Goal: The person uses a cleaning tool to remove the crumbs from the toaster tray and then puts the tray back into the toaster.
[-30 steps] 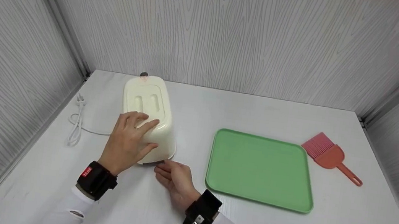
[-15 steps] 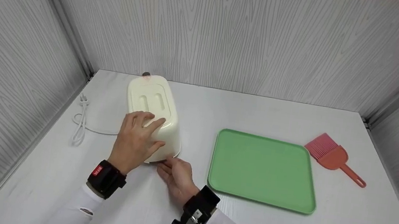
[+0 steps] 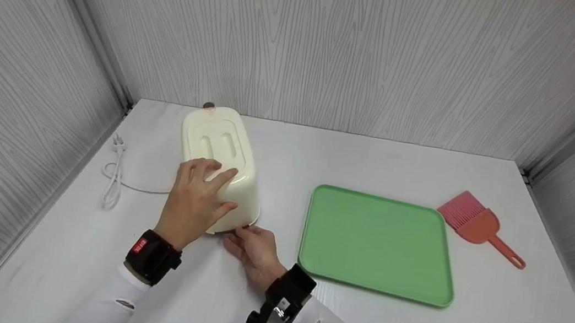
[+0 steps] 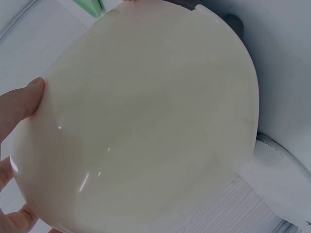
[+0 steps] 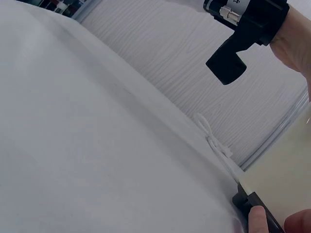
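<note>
A cream toaster (image 3: 241, 197) with a flat cream lid (image 3: 218, 133) stands upright at the table's left. My left hand (image 3: 191, 199) grips its near end from above, bent fingers on the lid and thumb against the end wall. In the left wrist view the thumb (image 4: 24, 104) touches the smooth cream wall (image 4: 146, 111). Low at the near end, my right hand (image 3: 256, 254) holds the bottom edge with its fingertips. The right wrist view shows one finger (image 5: 257, 221) on the black base piece (image 5: 243, 200). What lies under the toaster is hidden.
A white cord with plug (image 3: 116, 167) lies left of the toaster. To the right is a green tray (image 3: 379, 246); beyond it, a coral brush and dustpan (image 3: 479, 225) lie flat. Grey wood-grain panels (image 3: 308, 47) stand at the back and both sides.
Both hands keep their places on the toaster. The whole view shifts slightly, and the toaster looks nearly unmoved on the table.
</note>
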Demonstrator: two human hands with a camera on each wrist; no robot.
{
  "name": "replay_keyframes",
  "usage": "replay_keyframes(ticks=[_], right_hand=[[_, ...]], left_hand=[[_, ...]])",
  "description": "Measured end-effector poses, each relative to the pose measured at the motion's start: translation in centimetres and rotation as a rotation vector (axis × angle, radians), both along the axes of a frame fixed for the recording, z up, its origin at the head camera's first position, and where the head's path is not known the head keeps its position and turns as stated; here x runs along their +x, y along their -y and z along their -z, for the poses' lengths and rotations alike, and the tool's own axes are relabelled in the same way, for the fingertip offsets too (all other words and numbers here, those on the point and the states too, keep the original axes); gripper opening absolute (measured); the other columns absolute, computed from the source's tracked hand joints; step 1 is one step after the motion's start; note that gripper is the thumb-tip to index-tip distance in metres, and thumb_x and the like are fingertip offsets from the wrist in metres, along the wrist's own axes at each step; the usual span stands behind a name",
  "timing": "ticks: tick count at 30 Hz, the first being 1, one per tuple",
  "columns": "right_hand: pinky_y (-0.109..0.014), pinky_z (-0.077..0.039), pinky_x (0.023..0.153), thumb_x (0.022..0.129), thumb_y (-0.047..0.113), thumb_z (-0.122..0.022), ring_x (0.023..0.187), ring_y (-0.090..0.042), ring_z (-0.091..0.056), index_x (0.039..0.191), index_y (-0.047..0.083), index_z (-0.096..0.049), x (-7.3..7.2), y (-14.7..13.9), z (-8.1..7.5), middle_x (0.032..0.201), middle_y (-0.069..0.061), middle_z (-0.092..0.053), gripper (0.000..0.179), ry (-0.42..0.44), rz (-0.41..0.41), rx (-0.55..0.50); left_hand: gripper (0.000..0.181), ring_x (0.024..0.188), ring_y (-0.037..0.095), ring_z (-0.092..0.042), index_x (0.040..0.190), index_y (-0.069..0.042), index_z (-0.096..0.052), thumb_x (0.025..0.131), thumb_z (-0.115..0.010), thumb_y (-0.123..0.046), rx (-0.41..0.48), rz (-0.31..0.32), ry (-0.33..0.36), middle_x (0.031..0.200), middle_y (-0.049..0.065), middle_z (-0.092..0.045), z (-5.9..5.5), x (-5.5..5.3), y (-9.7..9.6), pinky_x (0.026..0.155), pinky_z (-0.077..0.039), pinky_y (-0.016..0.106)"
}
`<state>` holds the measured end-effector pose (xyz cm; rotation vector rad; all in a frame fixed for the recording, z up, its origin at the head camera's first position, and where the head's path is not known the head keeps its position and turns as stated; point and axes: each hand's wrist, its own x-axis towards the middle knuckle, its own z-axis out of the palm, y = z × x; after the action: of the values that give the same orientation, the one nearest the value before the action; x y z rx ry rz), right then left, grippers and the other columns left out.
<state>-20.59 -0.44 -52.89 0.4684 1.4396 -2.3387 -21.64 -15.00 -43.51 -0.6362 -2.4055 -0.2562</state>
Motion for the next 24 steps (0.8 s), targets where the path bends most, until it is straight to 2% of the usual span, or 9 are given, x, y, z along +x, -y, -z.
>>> replay_keyframes(ticks=[3, 9, 16, 24], right_hand=[[-0.026, -0.066, 0.087, 0.104, 0.003, -0.059, 0.089, -0.012, -0.073, 0.127, -0.010, -0.062, 0.0, 0.1, 0.0, 0.100, -0.009, -0.073, 0.026, -0.003, 0.005, 0.014], [-0.029, -0.065, 0.094, 0.105, 0.003, -0.057, 0.095, -0.014, -0.073, 0.134, -0.012, -0.058, 0.2, 0.4, -0.2, 0.107, -0.011, -0.073, 0.032, -0.029, 0.014, 0.024], [-0.030, -0.065, 0.093, 0.103, 0.002, -0.058, 0.094, -0.014, -0.074, 0.124, -0.013, -0.063, 0.3, 0.6, -0.2, 0.108, -0.015, -0.074, 0.026, -0.054, 0.033, 0.093], [-0.027, -0.067, 0.084, 0.106, 0.007, -0.059, 0.082, -0.010, -0.073, 0.118, -0.012, -0.065, 1.2, 0.0, -0.3, 0.095, -0.010, -0.074, 0.024, -0.070, 0.015, 0.161]], left_hand=[[0.067, 0.118, 0.043, -0.055, 0.133, -0.015, -0.070, 0.075, -0.096, -0.035, 0.002, 0.001, -0.002, 0.125, 0.021, -0.064, -0.1, 0.0, 0.0, 0.105, -0.050, 0.052], [0.067, 0.119, 0.044, -0.055, 0.133, -0.015, -0.069, 0.074, -0.097, -0.033, -0.008, -0.005, 0.001, 0.125, 0.021, -0.062, -0.2, -0.2, -0.1, 0.105, -0.050, 0.053], [0.067, 0.120, 0.044, -0.054, 0.133, -0.014, -0.069, 0.075, -0.097, -0.031, 0.011, 0.003, 0.025, 0.126, 0.021, -0.062, -0.1, -0.2, -0.2, 0.107, -0.049, 0.053], [0.066, 0.121, 0.045, -0.054, 0.133, -0.013, -0.069, 0.075, -0.096, -0.028, 0.023, 0.001, 0.034, 0.126, 0.021, -0.061, 0.1, -0.2, -0.4, 0.107, -0.048, 0.057]])
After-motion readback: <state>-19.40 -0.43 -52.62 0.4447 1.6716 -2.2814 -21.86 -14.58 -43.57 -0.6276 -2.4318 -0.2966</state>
